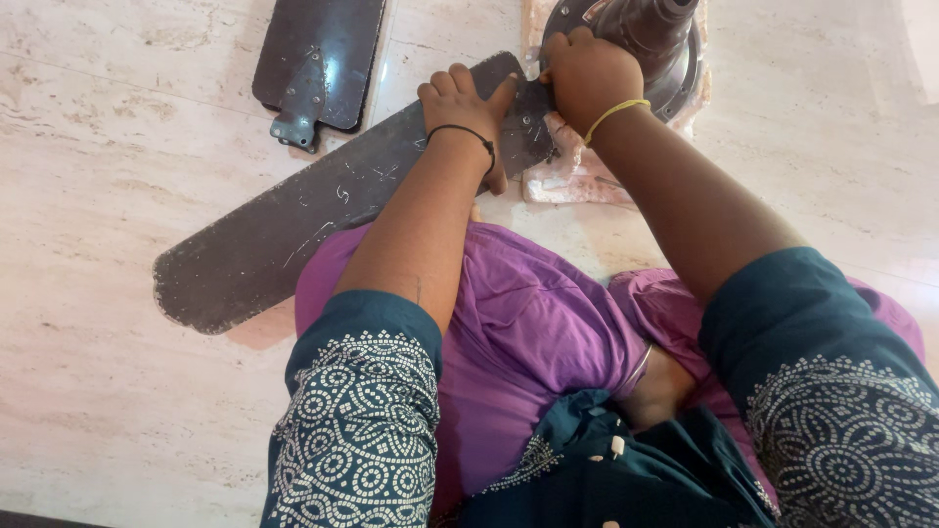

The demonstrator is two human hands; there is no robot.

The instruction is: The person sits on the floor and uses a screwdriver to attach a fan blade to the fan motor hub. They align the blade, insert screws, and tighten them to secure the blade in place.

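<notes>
Pressing our left hand (460, 112) flat on the fan blade (293, 220) while our right hand (587, 73), fingers curled together, works at the motor hub (650, 39), we risk the blade slipping sideways on the smooth floor (117, 411)

Single head view — looks steeply down over lap at floor (117, 411), close range.

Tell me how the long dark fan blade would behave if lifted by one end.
The blade looks flat, thin and stiff, so it probably stays straight. Being long, its far end may swing. It lies flat, so it should not roll.
</notes>
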